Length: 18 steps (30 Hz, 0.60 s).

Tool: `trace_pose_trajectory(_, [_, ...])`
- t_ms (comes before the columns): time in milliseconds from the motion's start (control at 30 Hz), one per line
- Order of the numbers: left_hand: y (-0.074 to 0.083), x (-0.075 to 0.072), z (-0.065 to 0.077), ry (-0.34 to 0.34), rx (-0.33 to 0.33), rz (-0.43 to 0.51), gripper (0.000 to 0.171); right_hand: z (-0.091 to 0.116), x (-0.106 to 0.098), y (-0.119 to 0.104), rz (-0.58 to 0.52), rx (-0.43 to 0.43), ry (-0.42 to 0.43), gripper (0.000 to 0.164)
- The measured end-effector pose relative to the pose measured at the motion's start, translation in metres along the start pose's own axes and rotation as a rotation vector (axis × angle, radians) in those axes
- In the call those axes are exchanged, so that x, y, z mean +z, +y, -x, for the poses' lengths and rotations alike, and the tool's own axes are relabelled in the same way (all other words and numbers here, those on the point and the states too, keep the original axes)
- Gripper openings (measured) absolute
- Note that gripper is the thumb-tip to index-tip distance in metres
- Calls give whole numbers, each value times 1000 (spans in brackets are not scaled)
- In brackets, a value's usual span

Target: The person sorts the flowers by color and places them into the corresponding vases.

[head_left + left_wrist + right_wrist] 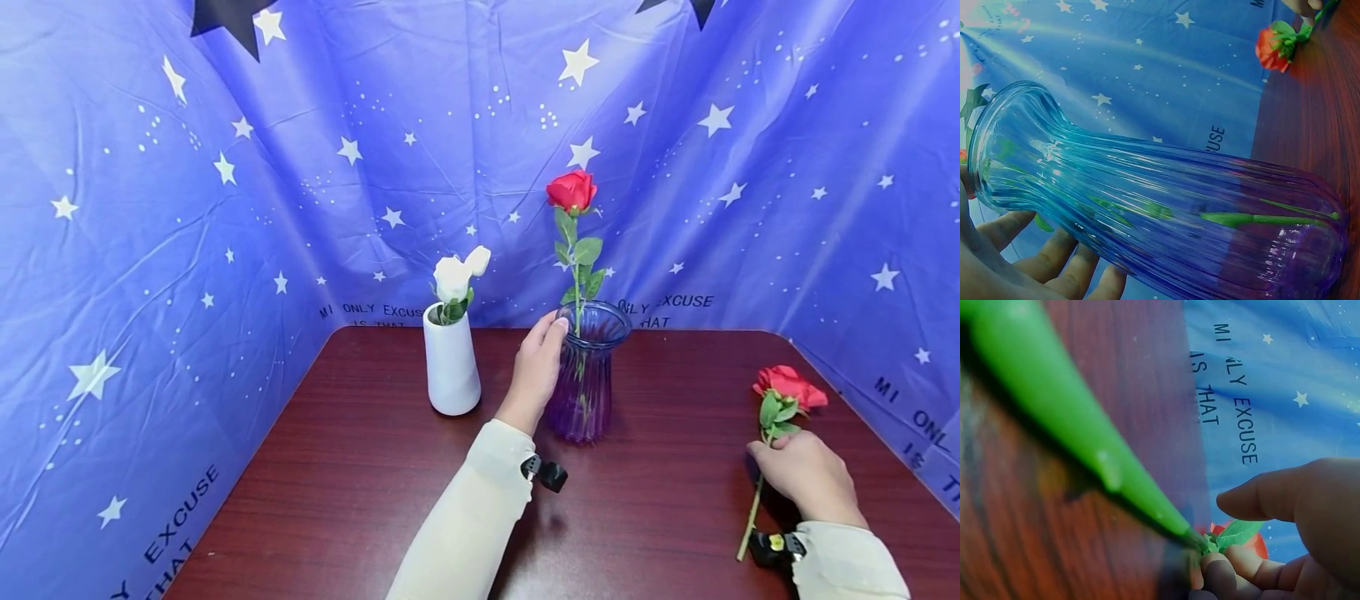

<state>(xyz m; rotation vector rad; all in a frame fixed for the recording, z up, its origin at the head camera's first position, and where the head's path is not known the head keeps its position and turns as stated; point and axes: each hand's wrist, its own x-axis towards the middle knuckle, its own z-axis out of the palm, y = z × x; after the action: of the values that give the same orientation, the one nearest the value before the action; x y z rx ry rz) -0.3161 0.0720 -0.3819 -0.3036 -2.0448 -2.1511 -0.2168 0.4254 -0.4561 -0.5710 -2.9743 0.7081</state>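
My left hand grips a ribbed glass vase, blue at the flared rim and purple below. Its thumb lies at the rim; in the left wrist view the fingers curve along the neck. A red artificial rose stands upright in this vase, its green stem visible through the glass. Off to the right, my right hand holds a second red rose by the stem, low over the table. In the right wrist view the curled fingers meet the stem near the leaves, while the thumb is raised apart.
A white vase with white flowers stands left of the glass vase. Everything is on a dark red wooden table. Blue cloth with stars and lettering hangs behind the table and along both sides.
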Motion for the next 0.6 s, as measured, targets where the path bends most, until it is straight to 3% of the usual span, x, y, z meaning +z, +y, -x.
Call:
trace_pose_trajectory(300, [0,1,1,-8,8,6,39,0,5,6,29,-39,27,37])
trace_pose_trajectory(600, [-1,0,0,-13,5,14,40,-1,4,2,28,6,17,42])
